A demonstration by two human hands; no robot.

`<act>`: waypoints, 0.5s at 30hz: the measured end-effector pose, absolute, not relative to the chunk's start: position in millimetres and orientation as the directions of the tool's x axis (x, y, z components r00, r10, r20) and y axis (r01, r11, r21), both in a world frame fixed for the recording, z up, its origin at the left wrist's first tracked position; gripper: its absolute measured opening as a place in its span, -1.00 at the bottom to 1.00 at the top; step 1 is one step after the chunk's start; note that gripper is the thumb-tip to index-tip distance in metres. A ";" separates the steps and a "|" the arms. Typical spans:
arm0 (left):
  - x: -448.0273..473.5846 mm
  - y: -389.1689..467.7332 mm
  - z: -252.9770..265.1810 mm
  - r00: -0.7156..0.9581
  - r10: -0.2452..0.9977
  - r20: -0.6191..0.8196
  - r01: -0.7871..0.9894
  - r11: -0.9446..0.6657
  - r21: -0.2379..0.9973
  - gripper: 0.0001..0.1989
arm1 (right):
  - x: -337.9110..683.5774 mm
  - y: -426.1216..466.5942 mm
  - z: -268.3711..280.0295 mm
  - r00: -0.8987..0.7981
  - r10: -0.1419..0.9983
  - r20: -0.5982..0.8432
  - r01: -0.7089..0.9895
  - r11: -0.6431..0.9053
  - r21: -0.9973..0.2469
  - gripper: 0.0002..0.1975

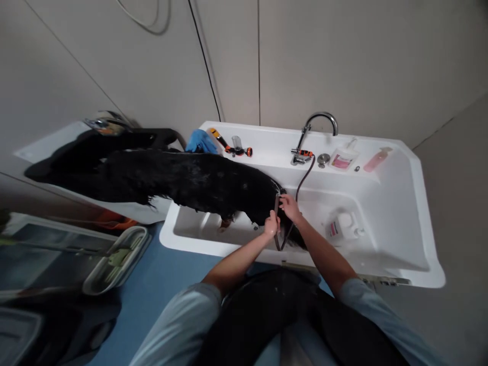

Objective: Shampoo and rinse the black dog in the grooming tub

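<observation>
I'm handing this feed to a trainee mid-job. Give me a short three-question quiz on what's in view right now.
1. True or false: both hands are at the black dog's end nearest the faucet.
2. Which lies on the tub's back ledge, right of the faucet? A) pink bottle B) blue cloth C) grey tray
3. Fill in: the dark hose runs from the ____ down toward the hands.

Key:
1. True: the left hand and right hand are both there, over the white tub.
2. A
3. faucet
</observation>
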State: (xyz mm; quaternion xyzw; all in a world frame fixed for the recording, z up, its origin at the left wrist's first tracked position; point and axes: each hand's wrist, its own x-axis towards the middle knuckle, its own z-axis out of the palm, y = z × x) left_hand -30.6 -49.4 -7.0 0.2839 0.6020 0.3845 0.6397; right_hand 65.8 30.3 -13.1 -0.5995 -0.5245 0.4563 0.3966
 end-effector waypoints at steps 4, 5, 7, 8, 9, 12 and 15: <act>-109.5 -39.7 24.0 0.103 0.876 -0.471 0.065 0.466 0.882 -0.34 | 19.9 33.6 2.2 -0.197 0.969 0.147 0.577 0.236 -0.782 -0.75; -131.4 -36.3 36.4 0.124 0.901 -0.416 0.149 0.398 0.905 -0.42 | 6.8 38.9 6.4 -0.185 0.972 0.146 0.645 0.232 -0.728 -0.79; -183.6 -23.1 70.2 0.117 0.970 -0.214 0.321 0.167 0.932 -0.72 | -22.1 53.4 15.4 0.002 0.993 0.121 0.709 0.084 -0.700 -0.73; -214.8 -11.9 92.0 0.081 0.996 -0.049 0.390 0.013 0.921 -0.88 | -38.7 61.5 19.8 0.099 0.987 0.128 0.703 0.022 -0.711 -0.67; -249.4 2.4 116.6 0.020 0.993 0.112 0.448 -0.109 0.887 -0.97 | -56.9 69.4 23.9 0.152 0.976 0.153 0.683 0.008 -0.730 -0.62; -366.4 57.0 196.2 -0.119 0.886 0.449 0.633 -0.281 0.722 -0.88 | -111.3 88.7 32.4 0.004 0.955 0.295 0.617 0.230 -0.753 -0.54; -480.5 103.9 253.6 -0.238 0.857 0.457 0.825 -0.070 0.561 -0.83 | -135.8 100.6 33.1 -0.054 0.932 0.358 0.568 0.324 -0.756 -0.51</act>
